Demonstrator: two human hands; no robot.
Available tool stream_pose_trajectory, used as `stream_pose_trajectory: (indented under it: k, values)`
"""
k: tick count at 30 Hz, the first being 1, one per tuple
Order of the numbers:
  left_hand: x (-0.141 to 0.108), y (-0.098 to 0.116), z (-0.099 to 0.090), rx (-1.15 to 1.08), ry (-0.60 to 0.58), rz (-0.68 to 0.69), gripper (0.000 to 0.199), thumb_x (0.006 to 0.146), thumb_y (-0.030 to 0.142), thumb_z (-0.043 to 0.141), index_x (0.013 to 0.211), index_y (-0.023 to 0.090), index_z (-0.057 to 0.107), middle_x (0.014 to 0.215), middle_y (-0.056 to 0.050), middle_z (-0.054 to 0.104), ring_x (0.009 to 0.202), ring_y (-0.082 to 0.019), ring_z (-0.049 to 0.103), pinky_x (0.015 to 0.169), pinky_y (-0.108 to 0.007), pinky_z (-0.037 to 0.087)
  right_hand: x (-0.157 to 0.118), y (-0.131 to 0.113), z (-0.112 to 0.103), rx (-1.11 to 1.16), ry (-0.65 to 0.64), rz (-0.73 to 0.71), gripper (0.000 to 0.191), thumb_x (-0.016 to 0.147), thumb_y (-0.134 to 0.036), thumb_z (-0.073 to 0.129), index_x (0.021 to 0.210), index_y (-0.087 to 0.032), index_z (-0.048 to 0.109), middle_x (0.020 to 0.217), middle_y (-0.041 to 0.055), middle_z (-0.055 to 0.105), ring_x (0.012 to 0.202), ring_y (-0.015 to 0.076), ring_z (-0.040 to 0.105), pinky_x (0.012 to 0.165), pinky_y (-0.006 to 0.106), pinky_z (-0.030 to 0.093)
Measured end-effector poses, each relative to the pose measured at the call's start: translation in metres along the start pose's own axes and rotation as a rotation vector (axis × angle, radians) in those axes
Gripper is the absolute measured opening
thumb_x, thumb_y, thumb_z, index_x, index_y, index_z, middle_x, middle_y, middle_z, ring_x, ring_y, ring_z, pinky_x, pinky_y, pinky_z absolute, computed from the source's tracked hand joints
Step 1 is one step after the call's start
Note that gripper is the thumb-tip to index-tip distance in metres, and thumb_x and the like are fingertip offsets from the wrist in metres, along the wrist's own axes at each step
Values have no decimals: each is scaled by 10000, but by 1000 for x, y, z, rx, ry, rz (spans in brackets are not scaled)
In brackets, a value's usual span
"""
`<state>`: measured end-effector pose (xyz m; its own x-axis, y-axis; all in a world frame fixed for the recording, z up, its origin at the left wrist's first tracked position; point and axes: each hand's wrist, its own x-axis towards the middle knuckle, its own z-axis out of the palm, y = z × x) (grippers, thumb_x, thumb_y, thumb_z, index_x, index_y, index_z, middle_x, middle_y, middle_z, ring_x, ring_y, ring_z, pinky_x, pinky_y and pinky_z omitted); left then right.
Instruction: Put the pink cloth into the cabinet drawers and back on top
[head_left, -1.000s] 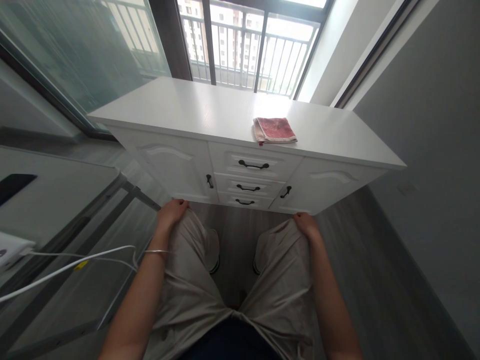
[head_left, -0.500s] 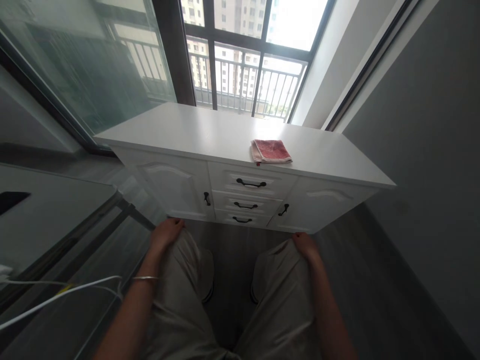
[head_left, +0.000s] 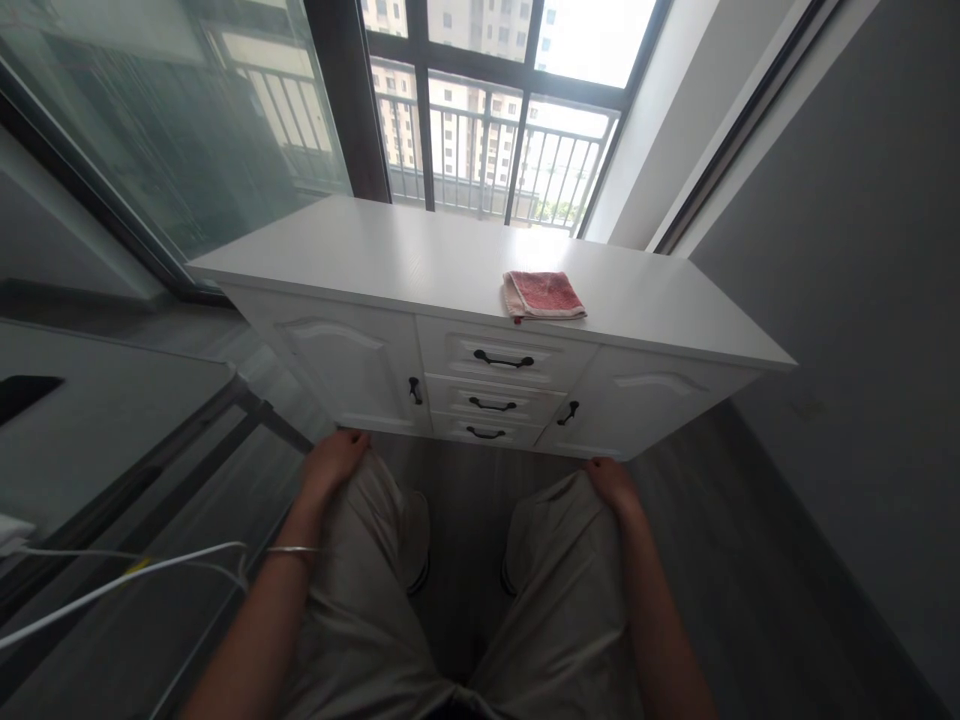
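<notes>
My left hand (head_left: 336, 462) rests on the outer side of my left knee, in beige trousers (head_left: 375, 560). My right hand (head_left: 611, 485) lies likewise on my right knee. Most of the fingers of both hands curve over the far side and are hidden, and I see nothing held. Ahead of my knees stands a white cabinet (head_left: 360, 250) with closed drawers and doors and black handles. On its top, near the front edge, is a folded red and pale pink cloth (head_left: 546, 295). Neither hand touches the cabinet or the cloth.
To my left is a table (head_left: 112, 410) with a dark flat object (head_left: 28, 400) on it. A white cable (head_left: 120, 580) runs beside the table. Behind the cabinet are a large window (head_left: 480, 130) and a glass panel (head_left: 180, 130). A grey wall (head_left: 847, 300) stands at the right.
The view has shifted slightly, so the cabinet and cloth appear a little higher. Both hands stay on the knees.
</notes>
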<state>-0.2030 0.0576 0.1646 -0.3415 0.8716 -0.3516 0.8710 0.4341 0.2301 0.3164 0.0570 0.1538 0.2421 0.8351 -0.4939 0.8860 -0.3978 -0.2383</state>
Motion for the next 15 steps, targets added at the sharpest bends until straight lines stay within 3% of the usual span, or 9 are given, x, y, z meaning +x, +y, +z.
stream_pose_trajectory:
  k: [15]
  values:
    - [5,-2,1,1,-21,3,536,954,480,356,1100,237,811,1214,-157,779,1104,-365,729,840,-411,557,-1,0,-1,4,8,-12,443,1017,-330,403,1162,-159,784,1297,174,732,1250,304,671,958,348,508]
